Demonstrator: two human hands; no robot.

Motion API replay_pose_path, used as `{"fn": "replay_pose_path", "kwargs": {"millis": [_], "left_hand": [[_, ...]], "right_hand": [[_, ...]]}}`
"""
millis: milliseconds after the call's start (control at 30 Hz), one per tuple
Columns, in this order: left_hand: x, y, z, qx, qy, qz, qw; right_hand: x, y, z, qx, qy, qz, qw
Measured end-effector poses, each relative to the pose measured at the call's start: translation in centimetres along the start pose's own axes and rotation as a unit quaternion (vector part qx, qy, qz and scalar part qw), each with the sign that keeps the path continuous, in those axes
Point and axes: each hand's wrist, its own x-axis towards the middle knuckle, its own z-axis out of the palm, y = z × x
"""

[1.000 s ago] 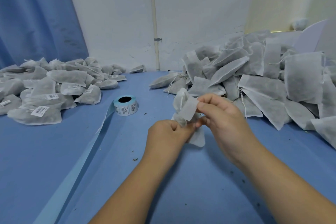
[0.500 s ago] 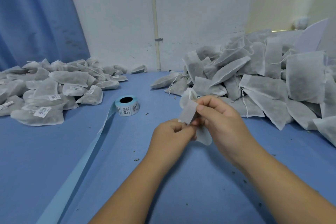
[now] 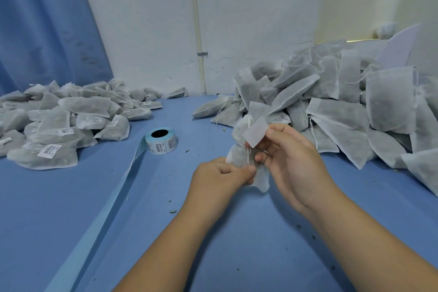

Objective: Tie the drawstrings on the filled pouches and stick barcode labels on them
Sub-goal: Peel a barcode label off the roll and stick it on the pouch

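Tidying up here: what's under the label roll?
The label roll stands on the blue table, its backing strip trailing toward the camera; the spot directly beneath is covered.

Around the pouch [image 3: 237, 155] gripped in your left hand [image 3: 220, 173] and right hand [image 3: 291, 161], the blue table [image 3: 213, 256] lies open toward you and back to the wall [image 3: 237, 31]. On your left stand the label roll [image 3: 161, 140], its backing strip [image 3: 113, 199] trailing toward you, and a low mound of labelled pouches [image 3: 59, 121]. A taller heap of unlabelled pouches [image 3: 331, 102] walls off your right.
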Motion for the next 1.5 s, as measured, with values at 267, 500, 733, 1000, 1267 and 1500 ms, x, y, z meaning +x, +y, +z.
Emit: {"fn": "replay_pose_path", "kwargs": {"millis": [267,500,733,1000,1267,1500], "left_hand": [[0.1,0.1,0.0,-0.133,0.026,-0.069,0.988],[0.0,0.0,-0.3,-0.220,-0.106,-0.106,0.964],[-0.1,0.4,0.0,-0.194,0.022,-0.094,0.976],[-0.6,1.0,1.0,-0.172,0.069,-0.058,0.981],[-0.6,1.2,1.2,-0.195,0.082,-0.076,0.974],[-0.5,0.8,1.1,-0.190,0.091,-0.077,0.974]], "right_hand": [[-0.1,0.0,0.1,0.029,0.002,0.005,1.000],[-0.1,0.0,0.4,0.079,0.021,0.012,0.997],[0.1,-0.2,-0.9,-0.264,0.147,-0.110,0.947],[-0.3,1.4,-0.7,-0.514,0.130,-0.298,0.794],[-0.4,2.1,-0.7,-0.589,0.038,-0.336,0.734],[-0.5,1.7,-0.7,-0.596,0.008,-0.343,0.726]]}}
